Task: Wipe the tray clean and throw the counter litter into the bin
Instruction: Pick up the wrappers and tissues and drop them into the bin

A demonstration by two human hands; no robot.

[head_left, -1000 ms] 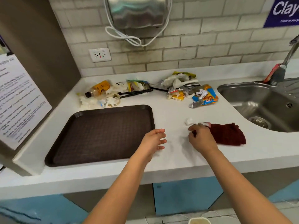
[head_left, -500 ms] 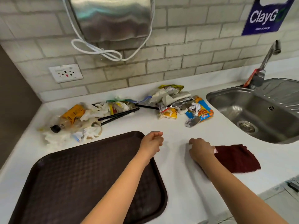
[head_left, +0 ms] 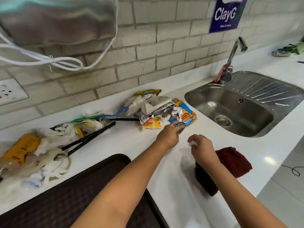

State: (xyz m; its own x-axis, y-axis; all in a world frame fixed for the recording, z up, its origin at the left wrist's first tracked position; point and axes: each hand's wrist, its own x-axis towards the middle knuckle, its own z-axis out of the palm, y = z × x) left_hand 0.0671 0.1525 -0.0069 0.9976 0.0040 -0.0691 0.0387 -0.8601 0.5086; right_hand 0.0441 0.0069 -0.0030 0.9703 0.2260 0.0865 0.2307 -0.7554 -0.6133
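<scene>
A dark brown tray (head_left: 65, 203) lies at the counter's front left, partly under my left forearm. A dark red cloth (head_left: 233, 162) sits on the counter behind my right wrist. Litter runs along the wall: tissues and an orange bottle (head_left: 19, 148) at left, black chopsticks (head_left: 88, 139), and a wrapper pile (head_left: 153, 106) in the middle. My left hand (head_left: 169, 135) reaches to the orange-and-blue snack wrapper (head_left: 187, 117) and pinches its silver end. My right hand (head_left: 200, 147) hovers beside it, its fingers curled round a small white paper scrap (head_left: 192, 143).
A steel sink (head_left: 238, 109) with a tap (head_left: 233, 51) lies to the right of the litter. A hand dryer (head_left: 57, 18) with a looped white cable hangs on the brick wall above, and a wall socket (head_left: 9, 91) is at far left. More litter (head_left: 292, 48) lies beyond the sink.
The view has shifted right and closer. My left hand went from the tray's corner forward to the snack wrapper. My right hand lifted off the counter by the cloth with the white scrap.
</scene>
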